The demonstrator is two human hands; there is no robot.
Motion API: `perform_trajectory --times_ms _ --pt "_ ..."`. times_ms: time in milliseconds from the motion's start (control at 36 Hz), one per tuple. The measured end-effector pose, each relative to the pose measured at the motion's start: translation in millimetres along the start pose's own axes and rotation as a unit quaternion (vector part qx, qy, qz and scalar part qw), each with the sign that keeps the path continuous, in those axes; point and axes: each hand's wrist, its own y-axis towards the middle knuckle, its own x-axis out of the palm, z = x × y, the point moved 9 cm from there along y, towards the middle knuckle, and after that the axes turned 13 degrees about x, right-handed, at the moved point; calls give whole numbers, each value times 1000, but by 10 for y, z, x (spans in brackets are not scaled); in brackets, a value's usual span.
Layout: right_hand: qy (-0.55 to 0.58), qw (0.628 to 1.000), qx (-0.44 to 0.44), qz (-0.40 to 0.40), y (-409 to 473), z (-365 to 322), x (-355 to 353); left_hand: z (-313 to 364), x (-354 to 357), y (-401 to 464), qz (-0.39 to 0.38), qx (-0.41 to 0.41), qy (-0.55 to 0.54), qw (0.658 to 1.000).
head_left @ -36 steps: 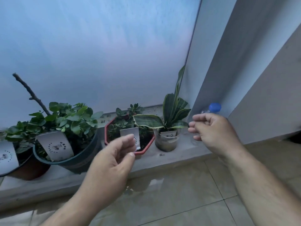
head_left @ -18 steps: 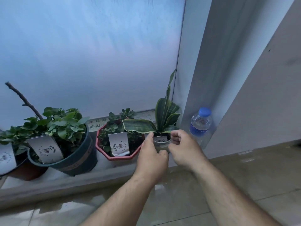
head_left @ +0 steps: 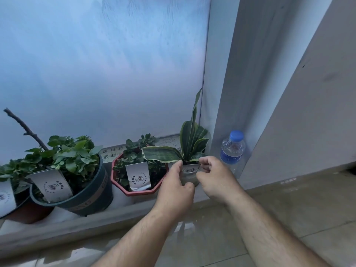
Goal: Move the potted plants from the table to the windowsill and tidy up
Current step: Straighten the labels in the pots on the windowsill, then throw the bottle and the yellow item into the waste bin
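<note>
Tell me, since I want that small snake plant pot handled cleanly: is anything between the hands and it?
Nothing visible. The left hand and right hand already hold the small snake plant pot from either side on the windowsill. The red pot sits close on its left, the water bottle on its right.

Four potted plants [head_left: 133, 170] stand upright on the windowsill [head_left: 119, 201] (snake plant [head_left: 190, 143] rightmost).

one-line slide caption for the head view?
Both hands, left and right, hold the small snake plant pot on the windowsill.
</note>
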Motion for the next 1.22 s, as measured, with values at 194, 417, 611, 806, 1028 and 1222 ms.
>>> perform_trajectory --times_ms 194,417,611,806,1028,1222 --pt "10 1000 6 9 14 23 -10 -78 -46 17 0 -7 33 999" --pt "0 1000 9 10 29 47 -39 -100 -68 -3 0 -6 20 1000" --pt "-6 1000 8 11 3 26 -48 -56 -111 -42 14 7 -4 1000" --pt "-39 987 -83 128 -282 -355 -485 300 -263 -160 32 69 15 997" --pt "-122 924 -149 331 -258 -456 -1207 689 -469 -318 43 112 -6 993" --pt "-185 944 -124 243 7 -372 -971 547 -785 -364 77 91 13 993"
